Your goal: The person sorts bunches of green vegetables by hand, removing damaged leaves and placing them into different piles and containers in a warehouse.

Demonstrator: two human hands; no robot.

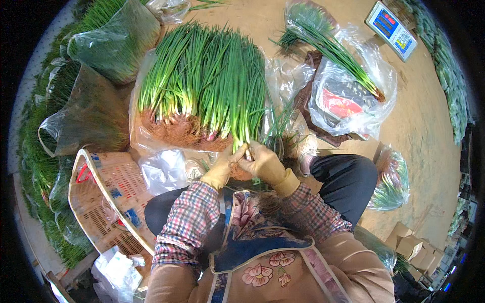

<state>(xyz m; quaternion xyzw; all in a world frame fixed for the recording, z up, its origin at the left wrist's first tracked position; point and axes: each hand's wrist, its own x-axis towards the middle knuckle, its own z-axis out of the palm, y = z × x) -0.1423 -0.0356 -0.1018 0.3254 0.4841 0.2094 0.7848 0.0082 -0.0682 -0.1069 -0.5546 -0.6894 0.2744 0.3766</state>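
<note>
My left hand [223, 166], in a yellowish glove, and my right hand [265, 164], gloved alike, meet at the root end of a few green onions [242, 128]. Both hands' fingertips pinch the pale stems just above a tuft of brown roots [239, 172]. Beyond and to the left lies a wide heap of green onions [204, 75], leaves pointing away from me and roots towards me, on a clear plastic sheet or bag [133, 110]. At the right, a small bunch of green onions [341, 57] rests across a plastic-covered scale or crate [341, 104].
A digital scale display [391, 30] stands at the upper right. Plastic bags of green onions [117, 41] line the left side. A plastic basket [113, 200] lies near my left knee. A bagged bundle [390, 181] lies beyond my right knee, and cardboard boxes [409, 246] stand at the lower right.
</note>
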